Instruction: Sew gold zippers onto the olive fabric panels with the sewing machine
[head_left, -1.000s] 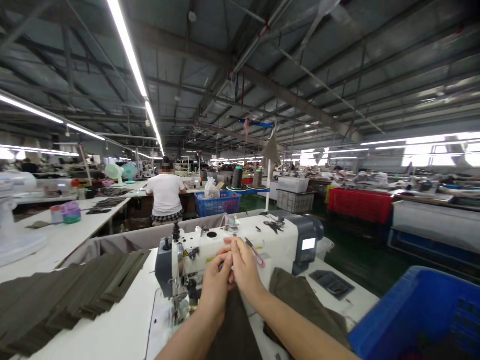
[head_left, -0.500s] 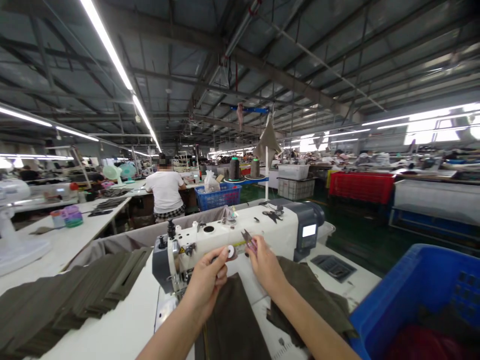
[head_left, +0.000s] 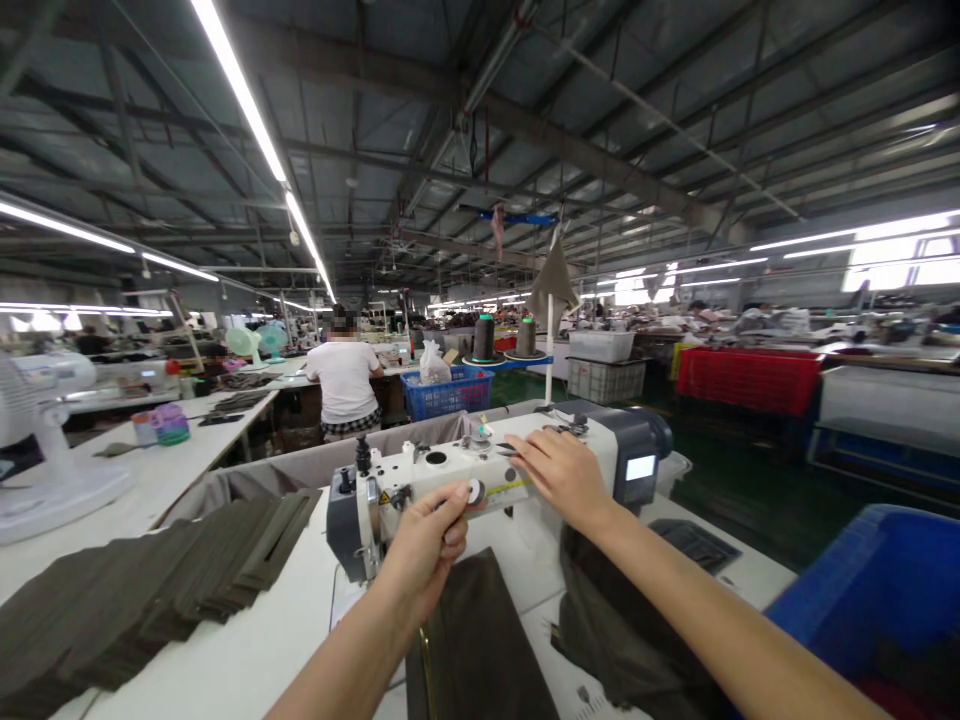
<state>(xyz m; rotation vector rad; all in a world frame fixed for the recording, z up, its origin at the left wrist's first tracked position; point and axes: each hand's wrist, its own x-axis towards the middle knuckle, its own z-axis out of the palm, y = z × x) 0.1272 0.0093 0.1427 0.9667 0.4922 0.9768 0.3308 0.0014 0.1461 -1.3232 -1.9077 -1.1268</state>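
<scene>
My left hand (head_left: 427, 545) is raised at the front of the white industrial sewing machine (head_left: 442, 468), its fingertips pinching a small white bobbin (head_left: 475, 491). My right hand (head_left: 559, 478) lies flat across the machine's arm with its fingers spread, and it holds nothing I can see. Below my forearms are a dark olive fabric panel (head_left: 472, 645) and a crumpled olive fabric piece (head_left: 615, 625). No pink-handled snips show; my right hand may hide them.
The machine stands on a white work table (head_left: 225, 650), with a stack of olive fabric strips (head_left: 150, 600) to its left. A blue crate (head_left: 877, 585) sits at the lower right. A co-worker in a white shirt (head_left: 343, 382) sits beyond, near a blue basket (head_left: 446, 393).
My right hand has moved from holding pink-handled snips near the bobbin to lying on the machine's arm. The snips no longer show. My hands have moved apart.
</scene>
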